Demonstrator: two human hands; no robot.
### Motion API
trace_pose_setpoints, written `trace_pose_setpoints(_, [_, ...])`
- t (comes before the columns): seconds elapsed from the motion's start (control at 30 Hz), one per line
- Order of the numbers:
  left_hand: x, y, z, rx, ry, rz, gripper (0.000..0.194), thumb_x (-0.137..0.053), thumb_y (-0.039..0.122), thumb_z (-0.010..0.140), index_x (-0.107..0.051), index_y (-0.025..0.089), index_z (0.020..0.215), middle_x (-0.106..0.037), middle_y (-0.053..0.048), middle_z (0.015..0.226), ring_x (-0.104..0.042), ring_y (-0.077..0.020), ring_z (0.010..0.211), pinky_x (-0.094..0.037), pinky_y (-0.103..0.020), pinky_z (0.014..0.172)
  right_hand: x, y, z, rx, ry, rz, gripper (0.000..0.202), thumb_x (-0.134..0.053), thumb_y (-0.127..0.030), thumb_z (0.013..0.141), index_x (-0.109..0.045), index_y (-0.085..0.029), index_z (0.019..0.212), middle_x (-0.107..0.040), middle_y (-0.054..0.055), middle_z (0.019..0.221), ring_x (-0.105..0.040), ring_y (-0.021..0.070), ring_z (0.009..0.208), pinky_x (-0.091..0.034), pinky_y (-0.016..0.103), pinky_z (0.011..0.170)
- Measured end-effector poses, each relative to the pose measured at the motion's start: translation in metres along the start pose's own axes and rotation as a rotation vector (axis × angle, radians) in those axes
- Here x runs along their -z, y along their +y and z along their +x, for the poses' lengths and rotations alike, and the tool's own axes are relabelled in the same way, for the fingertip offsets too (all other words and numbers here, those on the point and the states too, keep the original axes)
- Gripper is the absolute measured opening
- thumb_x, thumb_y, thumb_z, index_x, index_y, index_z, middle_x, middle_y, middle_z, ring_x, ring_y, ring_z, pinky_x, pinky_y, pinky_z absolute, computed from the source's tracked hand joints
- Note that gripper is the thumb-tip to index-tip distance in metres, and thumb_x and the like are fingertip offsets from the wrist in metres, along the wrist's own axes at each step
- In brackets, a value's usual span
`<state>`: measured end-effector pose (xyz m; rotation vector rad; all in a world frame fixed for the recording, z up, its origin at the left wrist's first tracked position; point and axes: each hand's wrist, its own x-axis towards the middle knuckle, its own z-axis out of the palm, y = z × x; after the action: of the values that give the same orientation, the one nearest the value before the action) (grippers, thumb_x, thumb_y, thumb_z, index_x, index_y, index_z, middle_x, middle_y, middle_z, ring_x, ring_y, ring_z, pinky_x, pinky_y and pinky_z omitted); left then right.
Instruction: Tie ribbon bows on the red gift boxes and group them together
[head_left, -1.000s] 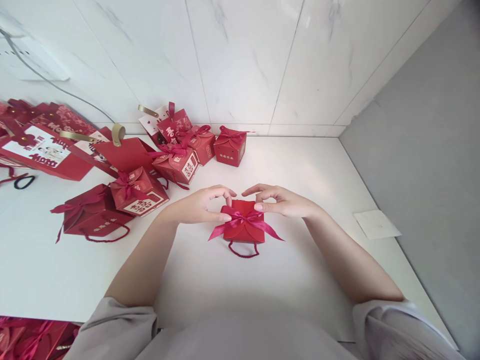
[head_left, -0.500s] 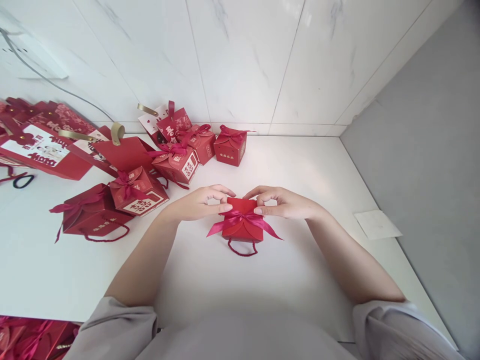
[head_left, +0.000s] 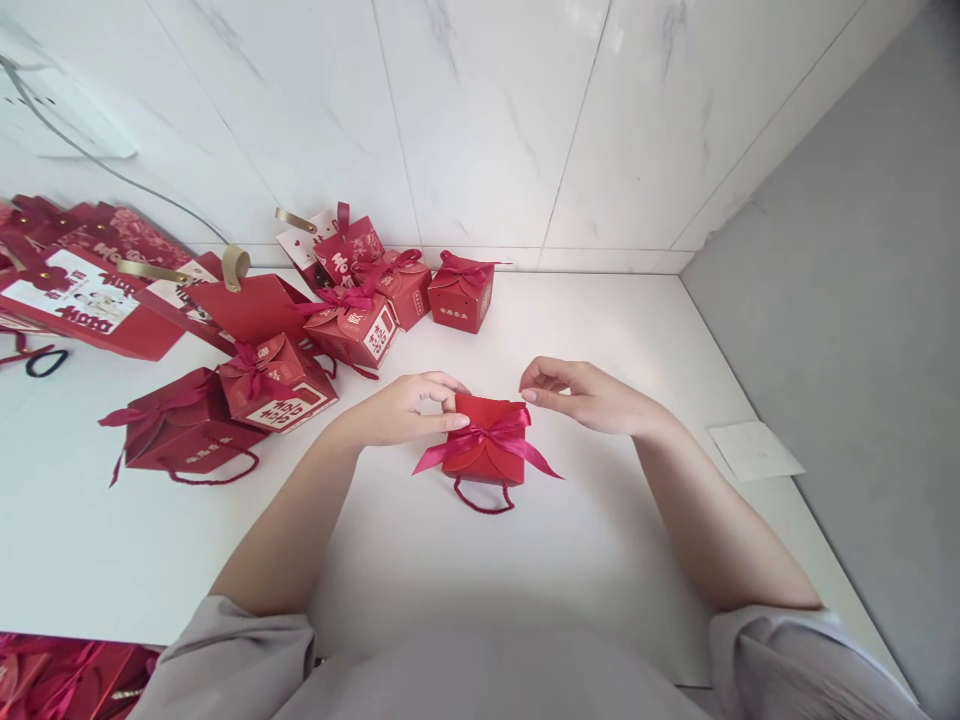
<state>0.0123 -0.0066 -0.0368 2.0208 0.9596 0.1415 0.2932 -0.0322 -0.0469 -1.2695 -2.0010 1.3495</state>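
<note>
A small red gift box lies on the white table in front of me. A pink-red satin ribbon is tied in a bow across its folded top, with both tails spread sideways. From its near side hangs a dark red cord handle. My left hand grips the box's left side, thumb by the bow and fingers at the far edge. Just beyond the right bow loop, my right hand hovers apart from the box, its fingers curled and holding nothing visible.
Several red ribboned boxes and red paper bags stand at the left and back. A single box sits by the tiled wall. On the right lies a white paper. More red boxes show at the lower left.
My right hand has let go of the box's right side and moved up and right. The right bow loop now stands out more. My left hand stays on the box.
</note>
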Motion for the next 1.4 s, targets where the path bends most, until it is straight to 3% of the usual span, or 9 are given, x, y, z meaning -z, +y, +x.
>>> trace_pose_setpoints(0.13, [0.000,0.001,0.000,0.019,-0.010,-0.001,0.038,-0.055,0.055,0.087,-0.064,0.019,0.077,-0.057,-0.004,0.130,-0.061,-0.0203,0.104,-0.045,-0.031,0.091,0.010,-0.010,-0.013,-0.127,-0.058,-0.187,0.037,-0.048,-0.054,0.090,-0.068,-0.023,0.085,-0.064,0.002,0.076,-0.054,0.0163,0.066,-0.040,0.029,0.057])
trace_pose_setpoints(0.27, [-0.002,0.003,0.001,0.045,-0.028,-0.015,0.040,-0.052,0.055,0.089,-0.064,0.019,0.077,-0.056,-0.004,0.132,-0.060,-0.0214,0.109,-0.045,-0.031,0.090,0.007,-0.016,-0.019,-0.196,-0.211,-0.231,0.040,-0.049,-0.054,0.089,-0.069,-0.021,0.080,-0.061,0.000,0.066,-0.047,0.0127,0.055,-0.033,0.026,0.049])
trace_pose_setpoints(0.5, [-0.002,0.002,0.003,0.021,-0.028,-0.023,0.039,-0.053,0.053,0.089,-0.064,0.018,0.074,-0.057,-0.004,0.129,-0.060,-0.0201,0.106,-0.044,-0.030,0.089,-0.006,-0.016,-0.012,-0.212,-0.318,-0.099,0.026,-0.057,-0.043,0.085,-0.071,-0.020,0.084,-0.055,-0.003,0.061,-0.052,0.0125,0.058,-0.032,0.024,0.049])
trace_pose_setpoints(0.7, [0.001,0.001,0.004,0.021,-0.057,-0.015,0.045,-0.051,0.054,0.089,-0.062,0.016,0.067,-0.059,-0.004,0.123,-0.062,-0.0159,0.089,-0.044,-0.028,0.082,-0.006,-0.014,-0.012,-0.120,-0.368,-0.011,0.022,-0.055,-0.035,0.087,-0.069,-0.019,0.088,-0.051,-0.004,0.066,-0.040,0.0096,0.057,-0.031,0.024,0.051])
trace_pose_setpoints(0.97, [0.000,-0.009,0.008,-0.023,-0.056,-0.025,0.043,-0.055,0.053,0.087,-0.060,0.016,0.066,-0.060,-0.004,0.121,-0.061,-0.0179,0.098,-0.043,-0.028,0.084,-0.008,-0.008,-0.010,-0.052,-0.425,0.031,0.017,-0.051,-0.027,0.087,-0.064,-0.018,0.084,-0.048,-0.004,0.068,-0.037,0.0093,0.057,-0.031,0.024,0.053])
trace_pose_setpoints(1.27, [-0.002,-0.008,0.009,-0.034,-0.062,-0.044,0.042,-0.054,0.052,0.088,-0.063,0.016,0.068,-0.060,-0.005,0.122,-0.061,-0.0174,0.093,-0.045,-0.029,0.082,-0.004,-0.010,-0.008,-0.106,-0.458,-0.014,0.015,-0.054,-0.029,0.084,-0.061,-0.018,0.078,-0.051,-0.004,0.065,-0.045,0.0100,0.056,-0.034,0.023,0.051])
trace_pose_setpoints(1.4, [-0.002,-0.008,0.009,-0.048,-0.066,-0.082,0.040,-0.050,0.050,0.091,-0.068,0.017,0.080,-0.060,-0.006,0.121,-0.061,-0.0170,0.094,-0.045,-0.027,0.083,0.007,-0.008,-0.013,-0.148,-0.469,-0.190,0.017,-0.057,-0.034,0.083,-0.063,-0.020,0.075,-0.058,-0.002,0.065,-0.050,0.0117,0.056,-0.035,0.023,0.049])
